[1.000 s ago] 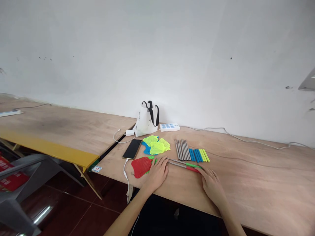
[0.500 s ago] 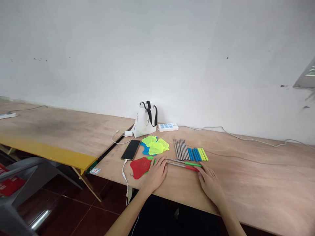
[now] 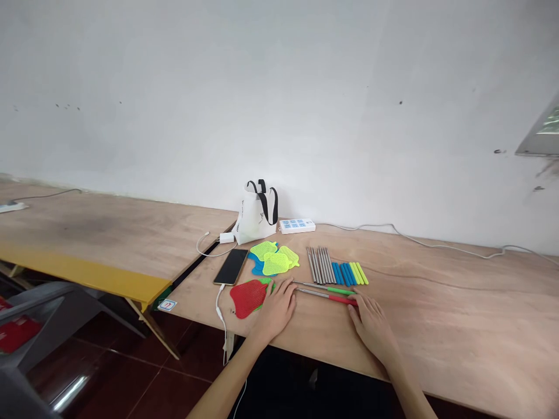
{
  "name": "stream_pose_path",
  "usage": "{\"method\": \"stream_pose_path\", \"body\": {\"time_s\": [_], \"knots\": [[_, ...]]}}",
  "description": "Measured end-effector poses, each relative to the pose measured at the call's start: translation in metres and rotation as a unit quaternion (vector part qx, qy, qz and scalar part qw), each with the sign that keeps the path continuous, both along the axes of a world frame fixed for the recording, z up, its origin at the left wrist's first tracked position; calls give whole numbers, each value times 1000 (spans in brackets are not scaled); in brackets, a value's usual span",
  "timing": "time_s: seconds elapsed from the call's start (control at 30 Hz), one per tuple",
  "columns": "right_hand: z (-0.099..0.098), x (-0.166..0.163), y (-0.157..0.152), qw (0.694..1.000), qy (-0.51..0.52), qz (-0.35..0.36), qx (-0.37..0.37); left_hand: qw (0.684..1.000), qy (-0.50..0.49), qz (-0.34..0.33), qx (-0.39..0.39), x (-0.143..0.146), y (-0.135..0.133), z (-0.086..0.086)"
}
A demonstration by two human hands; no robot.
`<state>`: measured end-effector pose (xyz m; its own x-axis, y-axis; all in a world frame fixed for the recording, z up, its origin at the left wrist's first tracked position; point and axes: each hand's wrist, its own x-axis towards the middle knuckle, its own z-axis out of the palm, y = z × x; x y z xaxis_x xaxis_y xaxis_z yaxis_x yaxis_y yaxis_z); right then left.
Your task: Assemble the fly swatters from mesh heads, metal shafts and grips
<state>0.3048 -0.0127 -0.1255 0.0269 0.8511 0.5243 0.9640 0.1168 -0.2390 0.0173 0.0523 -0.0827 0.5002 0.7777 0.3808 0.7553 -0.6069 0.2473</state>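
Two assembled fly swatters lie side by side on the wooden table, one with a red head [image 3: 248, 298] and red grip [image 3: 342, 299], the other with a green grip [image 3: 340, 290]. The green head is mostly hidden under the red one. My left hand [image 3: 278, 302] rests flat over the necks where the heads meet the metal rods [image 3: 312, 292]. At the other end, the fingers of my right hand [image 3: 371, 323] lie stretched out, touching the grip ends. Beyond them are loose yellow swatter heads [image 3: 276, 263] over blue ones, several metal rods [image 3: 321, 266], blue grips [image 3: 343, 274] and yellow grips [image 3: 358, 273].
A phone [image 3: 231, 267] with a white cable [image 3: 219, 305] lies left of the swatter heads. Behind stand a white bag [image 3: 253, 218] with black handles and a power strip [image 3: 297, 226] against the wall. A second table [image 3: 109, 233] adjoins on the left, with a grey chair [image 3: 56, 326] below.
The view has shifted very slightly. Both hands stay resting on the two swatters, with the right fingers moved only a little at the grip ends.
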Motion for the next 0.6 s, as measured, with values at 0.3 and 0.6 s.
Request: {"method": "stream_pose_path", "body": {"time_s": [0.3,0.6], "knots": [[0,-1,0,1000,23,-1,13,1000,-17,11,22,-1,2,-7],[-3,-2,-1,999,-17,-26,13,1000,-1,19,7,-1,0,-2]]}}
